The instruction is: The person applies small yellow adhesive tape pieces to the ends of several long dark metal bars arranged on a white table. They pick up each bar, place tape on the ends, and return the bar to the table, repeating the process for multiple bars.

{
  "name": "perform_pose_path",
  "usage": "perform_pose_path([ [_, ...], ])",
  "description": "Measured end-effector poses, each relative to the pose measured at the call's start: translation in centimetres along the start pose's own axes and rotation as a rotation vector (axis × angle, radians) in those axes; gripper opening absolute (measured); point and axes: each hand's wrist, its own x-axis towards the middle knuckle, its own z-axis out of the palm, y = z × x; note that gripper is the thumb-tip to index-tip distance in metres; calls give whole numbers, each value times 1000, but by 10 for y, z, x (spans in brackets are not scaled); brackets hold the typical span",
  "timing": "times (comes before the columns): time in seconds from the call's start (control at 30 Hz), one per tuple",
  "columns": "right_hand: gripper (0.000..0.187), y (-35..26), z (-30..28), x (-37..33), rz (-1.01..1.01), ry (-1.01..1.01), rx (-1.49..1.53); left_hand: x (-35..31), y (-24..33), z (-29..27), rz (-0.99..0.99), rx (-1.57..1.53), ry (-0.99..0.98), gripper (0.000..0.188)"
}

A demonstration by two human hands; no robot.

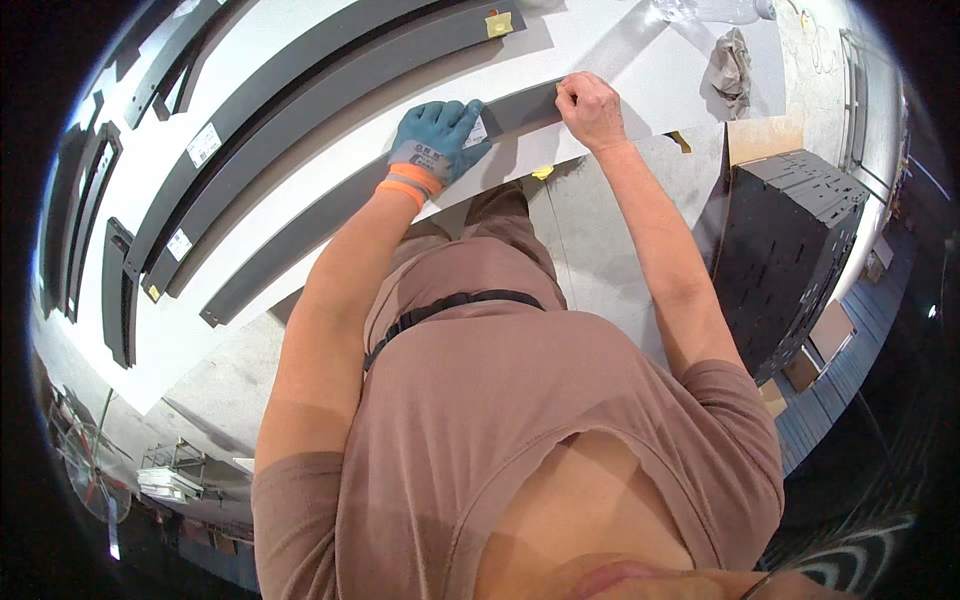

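Observation:
A long dark grey metal bar [300, 233] lies aslant along the near edge of the white tabletop. My left hand [435, 140], in a blue-grey glove with an orange cuff, is closed across the bar, its thumb on the near side and fingers over the far side. A white label [478, 130] shows between thumb and fingers. At the bar's right end is my bare right hand [590, 108], its fingers pinched together. Whatever is between those fingertips is hidden.
Further long dark bars [370, 85] with white labels lie beyond and to the left. A yellow sticker [499, 25] marks one bar's end. Crumpled brown-grey paper [731, 70] and a clear plastic bottle [735, 10] are at the far right. Black stacked parts [785, 240] stand right.

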Motion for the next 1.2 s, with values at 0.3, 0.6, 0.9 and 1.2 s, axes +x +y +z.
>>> perform_pose_path([
  [0.3, 12, -8, -11, -3, 131, -38, 91, 0, -1, -2, 4, 10, -41, 63],
  [0.6, 13, -5, 1, 3, -118, -21, -168, -1, 0, -1, -2, -2, -30, 63],
  [0.9, 13, 7, -10, 2, 108, -15, 79, 0, 0, -2, -7, -27, -10, 61],
  [1.2, 22, -14, 3, -26, 176, 88, 52, -2, -1, 1, 3, -19, 2, 61],
])
